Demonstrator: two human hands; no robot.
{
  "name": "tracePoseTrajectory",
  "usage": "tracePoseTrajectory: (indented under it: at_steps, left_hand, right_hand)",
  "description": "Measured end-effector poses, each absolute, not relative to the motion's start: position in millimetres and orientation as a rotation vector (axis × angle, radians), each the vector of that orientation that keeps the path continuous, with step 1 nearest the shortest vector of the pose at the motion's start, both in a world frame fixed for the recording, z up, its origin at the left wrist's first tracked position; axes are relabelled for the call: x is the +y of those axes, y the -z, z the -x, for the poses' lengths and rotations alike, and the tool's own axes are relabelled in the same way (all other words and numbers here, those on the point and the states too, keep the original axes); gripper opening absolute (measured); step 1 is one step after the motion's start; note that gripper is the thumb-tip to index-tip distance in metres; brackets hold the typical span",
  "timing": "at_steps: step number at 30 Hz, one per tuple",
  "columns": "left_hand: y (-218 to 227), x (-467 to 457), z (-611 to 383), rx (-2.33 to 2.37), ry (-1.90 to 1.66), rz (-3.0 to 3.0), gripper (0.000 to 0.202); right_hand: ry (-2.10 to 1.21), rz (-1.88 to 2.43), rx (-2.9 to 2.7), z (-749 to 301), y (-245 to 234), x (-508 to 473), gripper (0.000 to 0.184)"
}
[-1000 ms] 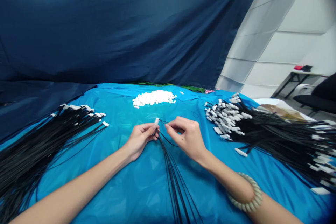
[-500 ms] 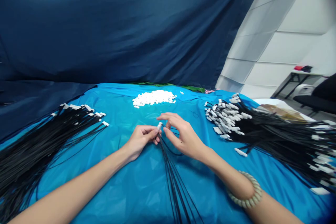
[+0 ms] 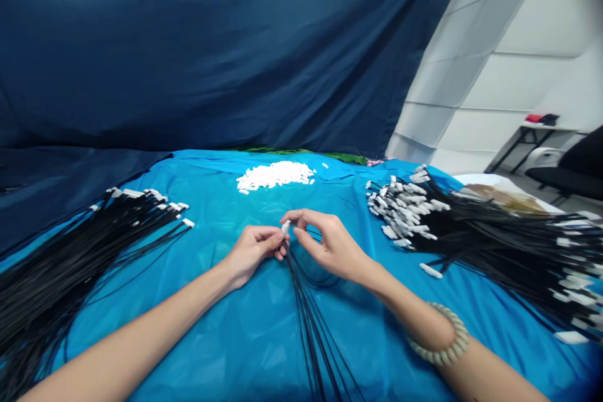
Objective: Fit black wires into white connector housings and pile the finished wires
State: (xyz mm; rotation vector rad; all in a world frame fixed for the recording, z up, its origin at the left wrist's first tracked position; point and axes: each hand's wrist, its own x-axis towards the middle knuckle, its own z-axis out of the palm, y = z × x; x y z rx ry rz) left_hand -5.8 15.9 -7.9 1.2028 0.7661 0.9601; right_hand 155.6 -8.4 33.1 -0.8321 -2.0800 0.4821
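Between the thumb and fingers of my left hand (image 3: 257,251) is a small white plastic piece (image 3: 286,226), upright, at the top of a bundle of thin black cords (image 3: 308,320). The cords fan out down toward the near edge of the view. My right hand (image 3: 332,242) bends over from the right, its index fingertip against or just beside the white piece. A black cord (image 3: 320,282) loops from the bundle to behind the right fingers, which appear closed on it. The exact pinch is hidden.
A heap of small white pieces (image 3: 276,176) lies at the back middle of the blue cloth (image 3: 211,326). Black cords with white ends form a pile on the left (image 3: 80,264) and another pile on the right (image 3: 461,232). A dark blue curtain (image 3: 211,50) hangs behind.
My right index finger has come down and curled in to the white piece, and the cord loop has shifted slightly to the right. My left hand keeps its hold.
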Motion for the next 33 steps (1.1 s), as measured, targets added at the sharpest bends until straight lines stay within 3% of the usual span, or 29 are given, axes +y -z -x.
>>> tracePoseTrajectory:
  at_steps: [11, 14, 18, 20, 24, 33]
  left_hand:
    - [9, 19, 7, 0.791, -0.949, -1.213, 0.020]
    - [10, 22, 9, 0.758, -0.972, -1.107, 0.018]
    - [10, 25, 13, 0.721, -0.984, -1.013, 0.014]
    - [9, 26, 14, 0.709, -0.995, -0.982, 0.014]
    - [8, 27, 15, 0.690, -1.005, -0.946, 0.012]
    - [8, 24, 14, 0.634, -0.971, -0.895, 0.010]
  right_hand:
    - [-0.457, 0.855, -2.096, -156, -28, -5, 0.012]
    - [-0.263, 0.883, -2.082, -156, -27, -4, 0.010]
    - [0.120, 0.818, -2.174, -162, -32, -6, 0.027]
    - [0.240, 0.765, -2.282, -166, -36, -7, 0.021]
    - [0.352, 0.731, -2.355, -171, -36, -6, 0.008]
    - [0.534, 0.651, -2.204, -159, -21, -5, 0.010]
